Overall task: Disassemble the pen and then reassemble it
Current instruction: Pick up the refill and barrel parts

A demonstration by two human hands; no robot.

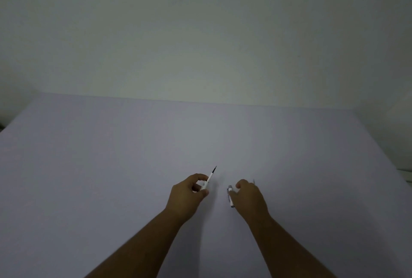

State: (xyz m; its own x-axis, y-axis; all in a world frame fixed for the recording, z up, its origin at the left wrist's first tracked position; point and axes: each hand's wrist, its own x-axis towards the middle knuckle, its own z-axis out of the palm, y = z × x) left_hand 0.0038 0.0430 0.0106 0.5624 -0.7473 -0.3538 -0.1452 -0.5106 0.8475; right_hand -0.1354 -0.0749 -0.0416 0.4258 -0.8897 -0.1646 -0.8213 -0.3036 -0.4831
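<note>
My left hand [188,193] pinches a thin white pen part [209,180] with a dark pointed tip that aims up and to the right, away from me. A short gap to the right, my right hand [249,195] is curled over another pen piece [230,196], a white and silvery tube whose end sticks out below the fingers. A thin sliver shows just past the right hand's far side; I cannot tell what it is. Both hands hover close above the pale table [111,166].
The pale lilac table spreads wide around the hands. Its far edge [200,100] meets a plain whitish wall. The right edge of the table drops off at the far right.
</note>
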